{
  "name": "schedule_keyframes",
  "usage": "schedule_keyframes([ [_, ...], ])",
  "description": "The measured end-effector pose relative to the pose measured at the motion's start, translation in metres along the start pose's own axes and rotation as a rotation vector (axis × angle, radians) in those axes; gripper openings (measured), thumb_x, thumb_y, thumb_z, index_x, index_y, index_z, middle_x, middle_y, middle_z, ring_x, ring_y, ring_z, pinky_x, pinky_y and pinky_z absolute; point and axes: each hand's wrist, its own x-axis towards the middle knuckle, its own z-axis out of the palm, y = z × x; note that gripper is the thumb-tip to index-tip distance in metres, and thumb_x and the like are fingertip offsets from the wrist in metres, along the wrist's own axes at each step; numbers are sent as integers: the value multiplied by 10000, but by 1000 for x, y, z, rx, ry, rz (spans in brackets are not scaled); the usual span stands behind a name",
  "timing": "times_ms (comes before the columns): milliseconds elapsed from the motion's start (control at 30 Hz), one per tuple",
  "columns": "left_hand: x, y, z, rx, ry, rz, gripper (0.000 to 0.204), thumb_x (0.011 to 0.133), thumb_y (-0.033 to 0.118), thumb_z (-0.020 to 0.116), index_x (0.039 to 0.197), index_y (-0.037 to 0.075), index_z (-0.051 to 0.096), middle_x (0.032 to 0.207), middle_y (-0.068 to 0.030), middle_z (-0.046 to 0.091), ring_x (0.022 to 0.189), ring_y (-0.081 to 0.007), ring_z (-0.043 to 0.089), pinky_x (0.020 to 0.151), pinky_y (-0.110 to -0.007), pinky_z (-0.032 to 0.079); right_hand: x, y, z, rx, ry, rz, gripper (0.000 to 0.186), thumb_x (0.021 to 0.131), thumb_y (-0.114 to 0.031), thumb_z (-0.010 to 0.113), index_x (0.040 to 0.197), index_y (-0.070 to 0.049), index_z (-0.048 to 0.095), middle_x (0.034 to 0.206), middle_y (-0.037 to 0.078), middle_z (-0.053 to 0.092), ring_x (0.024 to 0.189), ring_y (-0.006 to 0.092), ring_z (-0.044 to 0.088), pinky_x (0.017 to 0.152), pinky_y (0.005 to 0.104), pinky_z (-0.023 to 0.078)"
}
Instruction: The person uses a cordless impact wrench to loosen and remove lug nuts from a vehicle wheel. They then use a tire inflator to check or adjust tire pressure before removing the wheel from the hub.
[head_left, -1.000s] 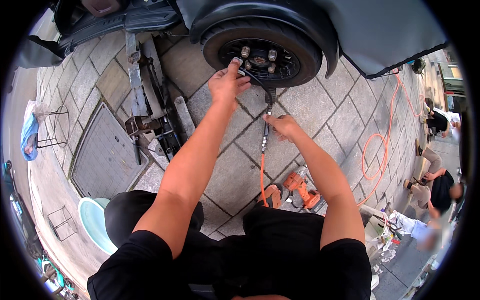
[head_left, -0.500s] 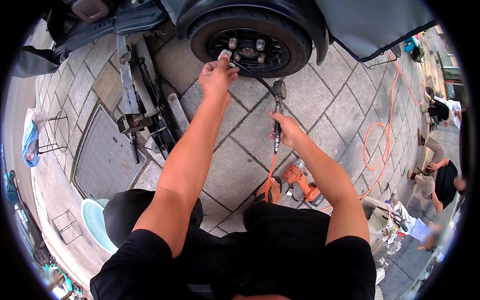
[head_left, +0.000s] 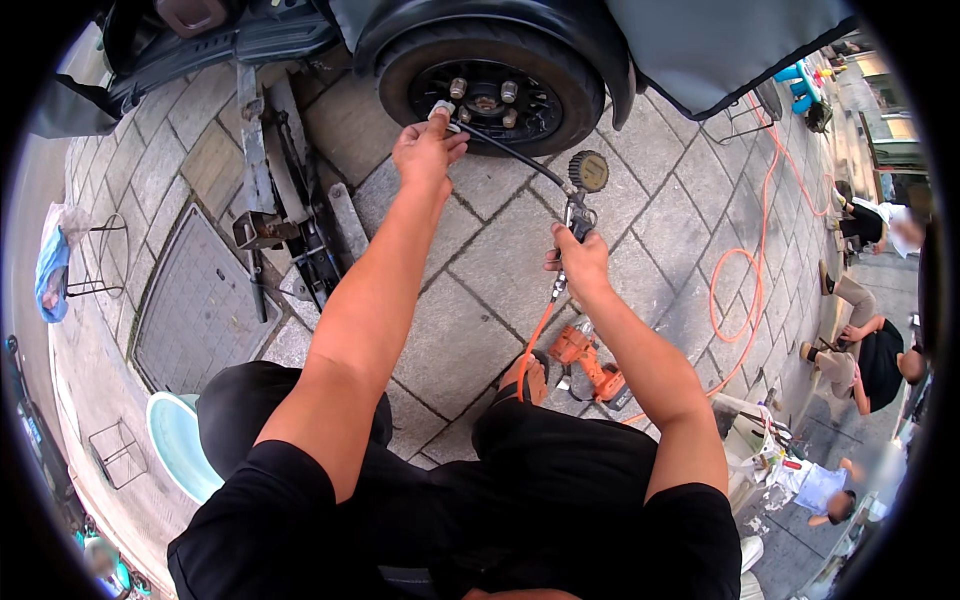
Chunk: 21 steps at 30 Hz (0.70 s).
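Two grips on my feed: left hand (head_left: pixel 422 160) pinches the hose end (head_left: pixel 443 105) at the wheel (head_left: pixel 488 102), guessing to steady it; right hand (head_left: pixel 582 262) is wrapped round the inflator (head_left: pixel 577 214), gauge (head_left: pixel 588 171) tipped up, presumably so it's readable.

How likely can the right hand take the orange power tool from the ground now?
Probably not now: the right hand is closed around the inflator handle. If freed, it could likely reach the orange power tool, which is nearby on the paving with nothing seen on top of it.
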Motion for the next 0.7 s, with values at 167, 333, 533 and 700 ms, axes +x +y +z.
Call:
schedule_keyframes([
  [167, 2, -3, -2, 7, -13, 8, 335, 980, 245, 756, 1092, 5, 552, 1010, -146, 684, 859, -267, 756, 691, -340, 633, -3, -6, 2, -3, 42, -24, 347, 936, -214, 760, 986, 46, 537, 822, 132, 650, 621, 198, 682, 501, 332, 599],
  [333, 1, -4, -1, -25, 10, 16, 308, 974, 242, 767, 1021, 39, 541, 914, -116, 687, 765, -240, 753, 634, -316, 611, -4, -11, 1, -30, 34, -4, 332, 942, -194, 752, 1002, 36, 519, 840, 105, 619, 635, 192, 655, 496, 340, 585],
  [533, 0, -3, -2, -24, -5, 2, 303, 973, 231, 767, 1049, 35, 549, 949, -115, 684, 812, -242, 757, 669, -321, 626, -4, -13, 3, -39, 43, 3, 331, 936, -193, 755, 990, 36, 522, 840, 116, 624, 635, 195, 658, 502, 341, 582],
  [700, 0, -3, -2, -27, -2, -16, 295, 975, 228, 764, 1049, 40, 548, 944, -118, 689, 821, -235, 756, 690, -322, 632, -7, -15, 4, -46, 54, 8, 326, 935, -189, 753, 984, 34, 520, 833, 117, 628, 629, 199, 658, 500, 343, 579],
])
